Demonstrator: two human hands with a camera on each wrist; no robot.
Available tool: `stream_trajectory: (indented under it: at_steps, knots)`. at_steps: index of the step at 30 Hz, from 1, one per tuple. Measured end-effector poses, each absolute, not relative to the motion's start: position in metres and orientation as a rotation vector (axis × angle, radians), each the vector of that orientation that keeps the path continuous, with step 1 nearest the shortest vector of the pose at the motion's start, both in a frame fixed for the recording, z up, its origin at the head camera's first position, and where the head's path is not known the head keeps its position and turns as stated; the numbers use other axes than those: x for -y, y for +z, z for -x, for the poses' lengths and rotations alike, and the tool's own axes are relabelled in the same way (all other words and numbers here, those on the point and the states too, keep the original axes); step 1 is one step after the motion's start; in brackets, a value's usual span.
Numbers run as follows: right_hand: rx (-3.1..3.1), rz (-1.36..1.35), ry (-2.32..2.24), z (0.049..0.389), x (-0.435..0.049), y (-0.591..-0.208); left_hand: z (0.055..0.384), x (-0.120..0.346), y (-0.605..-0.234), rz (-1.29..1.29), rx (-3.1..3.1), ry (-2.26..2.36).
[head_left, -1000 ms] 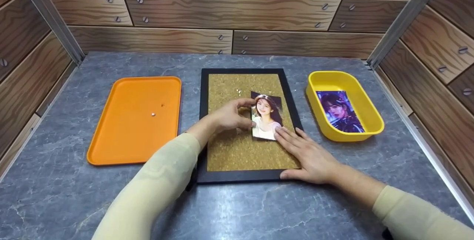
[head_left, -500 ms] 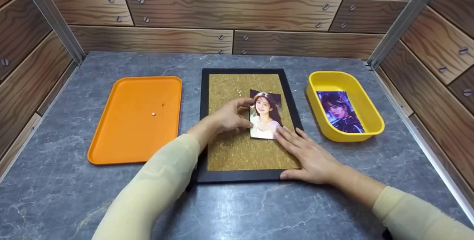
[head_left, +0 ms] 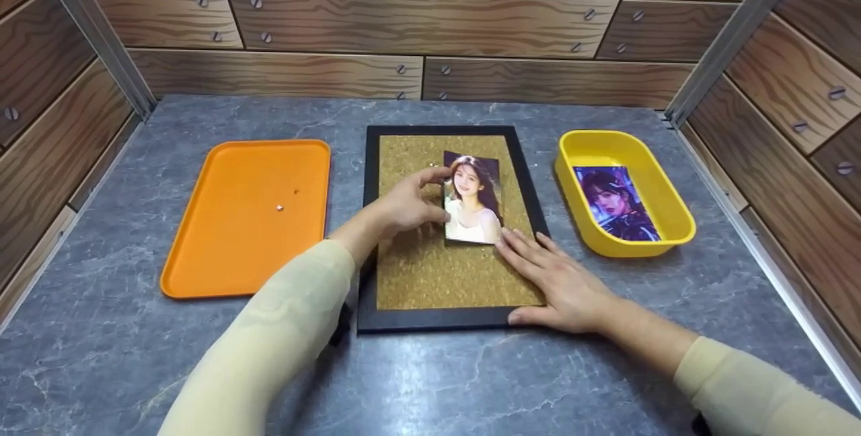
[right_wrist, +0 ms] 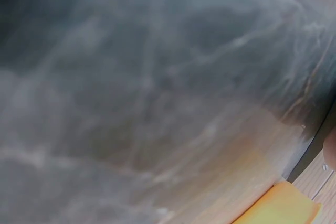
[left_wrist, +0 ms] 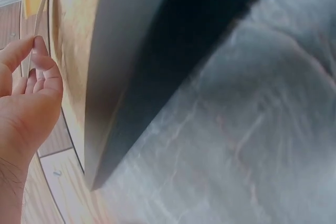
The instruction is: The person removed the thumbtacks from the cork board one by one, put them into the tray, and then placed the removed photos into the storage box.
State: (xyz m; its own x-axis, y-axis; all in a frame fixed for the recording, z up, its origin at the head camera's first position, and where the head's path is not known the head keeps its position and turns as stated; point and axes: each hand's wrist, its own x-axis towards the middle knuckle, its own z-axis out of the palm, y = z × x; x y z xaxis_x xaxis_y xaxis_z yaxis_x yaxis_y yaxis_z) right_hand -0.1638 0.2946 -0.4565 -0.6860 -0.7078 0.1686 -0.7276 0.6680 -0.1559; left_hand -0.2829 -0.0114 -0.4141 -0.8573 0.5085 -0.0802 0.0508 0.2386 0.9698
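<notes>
A photo (head_left: 472,200) of a long-haired person in a white top overlaps the middle of a black-framed corkboard (head_left: 430,284). My left hand (head_left: 402,207) pinches its left edge. In the left wrist view, the thumb and fingers of that hand (left_wrist: 34,90) hold the thin card edge-on, raised off the cork. My right hand (head_left: 564,284) lies with straight fingers over the board's lower right frame, fingertips right at the photo's lower right corner. A small shiny bit (head_left: 432,165) shows on the cork by the left fingertips.
Left of the board lies an orange tray (head_left: 229,221) with a small silvery piece (head_left: 280,207) on it. To the right stands a yellow bin (head_left: 662,210) holding a second, purple-blue picture (head_left: 615,202). Wood-patterned walls enclose the grey marbled table (head_left: 471,382).
The photo has moved left and slightly up the board with my left hand pinching it. My right hand has stayed in place, and the photo's corner has slid away from under its fingertips.
</notes>
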Motion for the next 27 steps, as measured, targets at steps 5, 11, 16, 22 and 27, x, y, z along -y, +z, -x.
stream_trajectory:
  at_steps: [5,11,16,22,27]
  knots:
    - [2.802,-1.190,0.297,0.164,-0.295,-0.455,0.285,0.018,-0.404,-0.499,-2.146,1.700]
    - [2.782,-1.211,0.288,0.164,-0.294,-0.455,0.286,0.027,-0.393,-0.513,-2.181,1.725]
    - [2.776,-1.215,0.289,0.163,-0.295,-0.454,0.286,0.033,-0.384,-0.529,-2.249,1.694]
    - [2.779,-1.190,0.275,0.161,-0.295,-0.452,0.288,0.038,-0.378,-0.517,-2.260,1.728]
    - [2.762,-1.172,0.248,0.160,-0.294,-0.449,0.288,0.040,-0.374,-0.507,-2.258,1.739]
